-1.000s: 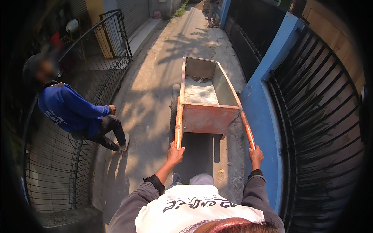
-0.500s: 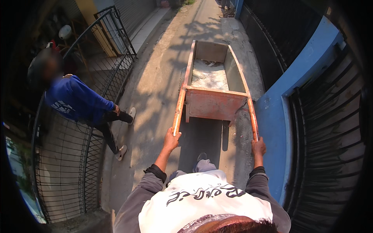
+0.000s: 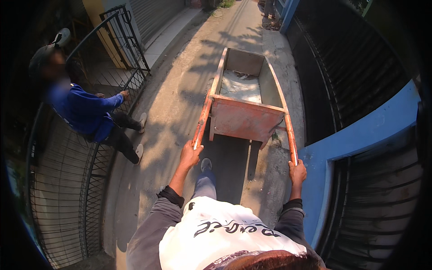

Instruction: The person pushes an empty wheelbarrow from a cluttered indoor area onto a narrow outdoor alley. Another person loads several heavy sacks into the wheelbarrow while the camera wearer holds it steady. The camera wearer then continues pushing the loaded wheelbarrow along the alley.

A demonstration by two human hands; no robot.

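My shirt (image 3: 193, 245) carries 2 lines of lettering across its white front. The larger is 1 word (image 3: 236, 228) in black, brush-like script. From where I look down, it stands upside down, so it runs from my right to my left. The smaller line (image 3: 249, 222), in thin letters, sits just beside the big word on the hem side, too fine for me to read. Near the hem, toward my left, is a small dark mark (image 3: 191, 205); I cannot tell whether it is print. On another person's blue top (image 3: 92, 105), any print is too faint to make out.
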